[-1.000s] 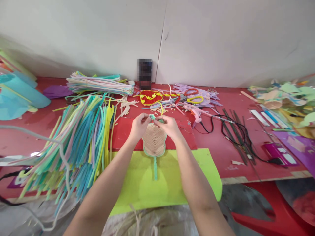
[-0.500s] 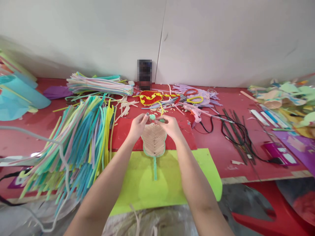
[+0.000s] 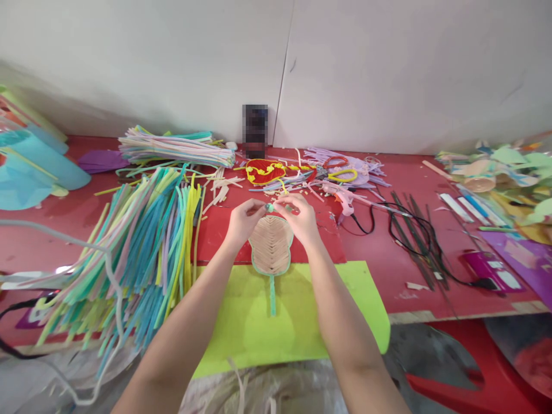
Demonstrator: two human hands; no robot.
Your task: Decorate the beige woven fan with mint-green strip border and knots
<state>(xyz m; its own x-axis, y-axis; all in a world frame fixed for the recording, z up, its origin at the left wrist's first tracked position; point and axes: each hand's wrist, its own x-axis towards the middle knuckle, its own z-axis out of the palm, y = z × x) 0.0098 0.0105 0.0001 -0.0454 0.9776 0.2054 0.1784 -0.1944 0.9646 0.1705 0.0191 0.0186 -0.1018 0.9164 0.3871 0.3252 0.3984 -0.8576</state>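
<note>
At the tip of my left hand [image 3: 245,221]: fingers pinched on a small green piece [image 3: 270,207].
Right hand [image 3: 301,219] meets it from the other side, fingertips close together; can't tell if they're clamped on it too. Woven fan [image 3: 271,247] just below, body over the red board [image 3: 215,236], green handle [image 3: 272,296] over the lime sheet [image 3: 267,345]. Pink glue gun [image 3: 345,203] right on the worktop [image 3: 375,247], fuzzy stems [image 3: 146,247] left.
</note>
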